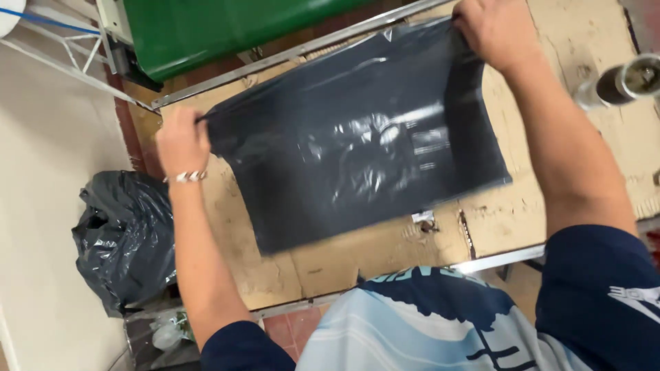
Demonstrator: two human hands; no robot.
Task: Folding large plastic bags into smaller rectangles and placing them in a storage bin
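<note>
Head view, looking down on a worktable (522,213). The top edge crops the knuckles of the right hand (491,31), and the far rim of the bag (357,144) blurs against the metal rail (289,51); the pale markings on its face are too smeared to make out. The left hand (182,141) is seen from the back, so its fingers are hidden, though they appear clenched on the bag's near-left corner. The right hand pinches the far-right corner, fingers closed over the film.

The bag is a flat, dark grey plastic sleeve, glossy and creased, stretched taut between the two hands and lying over the middle of the table. The table surface is worn, scuffed cardboard, pale brown, with torn seams. A green machine cover (220,27) (smooth, sheet-like) lies beyond the rail. A beaded bracelet (187,176) circles the left wrist.

On the floor at left stands a black bin bag (124,240), crumpled and shiny, its mouth gathered; its contents cannot be seen. At far right a metal cup (629,81) holds something dark, partly cropped.
</note>
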